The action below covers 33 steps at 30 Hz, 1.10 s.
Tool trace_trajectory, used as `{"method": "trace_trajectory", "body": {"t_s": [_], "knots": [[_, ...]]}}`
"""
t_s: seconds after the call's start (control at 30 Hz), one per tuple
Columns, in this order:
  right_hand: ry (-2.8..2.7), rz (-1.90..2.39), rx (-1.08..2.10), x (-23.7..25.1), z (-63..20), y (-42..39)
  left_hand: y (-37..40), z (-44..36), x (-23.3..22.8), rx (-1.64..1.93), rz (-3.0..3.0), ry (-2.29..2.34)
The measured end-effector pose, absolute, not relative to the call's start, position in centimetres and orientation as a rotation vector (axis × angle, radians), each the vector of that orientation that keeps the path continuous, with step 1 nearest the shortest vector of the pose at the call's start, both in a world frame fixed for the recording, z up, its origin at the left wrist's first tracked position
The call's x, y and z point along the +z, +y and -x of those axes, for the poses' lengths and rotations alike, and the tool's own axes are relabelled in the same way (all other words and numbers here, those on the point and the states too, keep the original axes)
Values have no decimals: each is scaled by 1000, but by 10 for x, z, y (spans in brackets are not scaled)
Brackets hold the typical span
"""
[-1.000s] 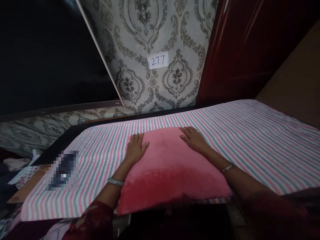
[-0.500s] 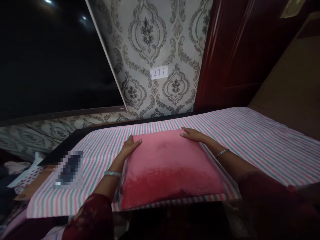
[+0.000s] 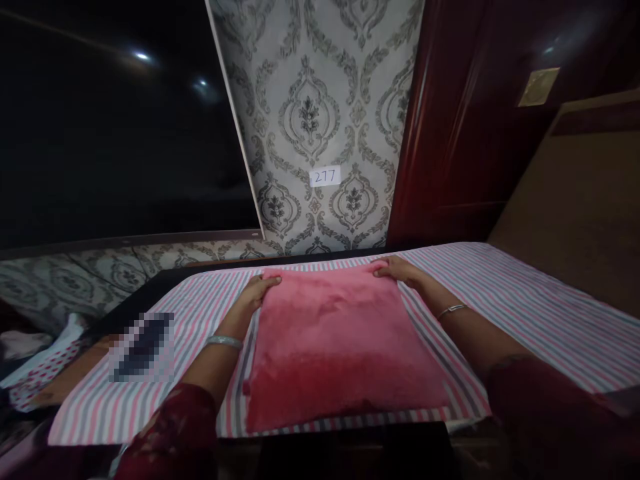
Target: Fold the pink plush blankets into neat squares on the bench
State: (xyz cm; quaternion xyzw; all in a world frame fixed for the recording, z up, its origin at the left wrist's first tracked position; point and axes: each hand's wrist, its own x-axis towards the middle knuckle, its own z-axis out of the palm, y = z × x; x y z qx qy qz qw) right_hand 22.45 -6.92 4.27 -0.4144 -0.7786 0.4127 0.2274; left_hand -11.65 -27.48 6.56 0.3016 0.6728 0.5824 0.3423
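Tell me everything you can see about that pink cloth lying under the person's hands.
The pink cloth looks soft and fuzzy, like fleece, folded into a rough square. It is paler at the far edge and deeper red toward the near edge. It lies flat on the striped sheet, near its front edge. The left hand holds its far left corner and the right hand its far right corner.

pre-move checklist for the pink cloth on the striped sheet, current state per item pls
1. Left hand on far left corner of the pink cloth: ok.
2. Right hand on far right corner: ok.
3. Cloth lying flat on the striped sheet: ok.
4. Near edge of cloth within the sheet's front edge: ok.
5. Firmness of finger grip on the corners: cannot tell.
6. Blurred dark item apart from the cloth: ok.
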Motion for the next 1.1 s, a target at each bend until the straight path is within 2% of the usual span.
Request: {"method": "trace_trajectory", "body": {"t_s": [0.13,0.23,0.3,0.4,0.5,0.6,0.7,0.8,0.9,1.0,1.1], "knots": [[-1973,926,995,117,-246,-77,-284,113,135,1719,-1019,1629],[-1869,772,575,166,-264,-99,-298,108,181,1929,-1453,1641],[-1854,770,268,173,-276,-121,-313,104,190,1936,-1779,1743],[-1890,833,-22,127,-295,-159,-342,100,151,1727,-2238,1901],[-2005,778,-108,33,-312,-194,-377,99,62,1361,-2566,1978],[-2194,708,21,-54,-326,-225,-411,93,-19,1030,-2643,1909],[-2218,753,195,-94,-338,-244,-432,89,-49,1075,-2439,1890],[-2092,768,380,-91,-349,-243,-435,93,-36,1306,-2009,1882],[-1823,862,688,-72,-352,-227,-423,104,-13,1557,-1280,1878],[-1456,1062,1095,-57,-338,-209,-404,112,4,1507,-756,1749],[-1333,1140,1396,-48,-313,-195,-379,112,13,1425,-611,1619]]}}
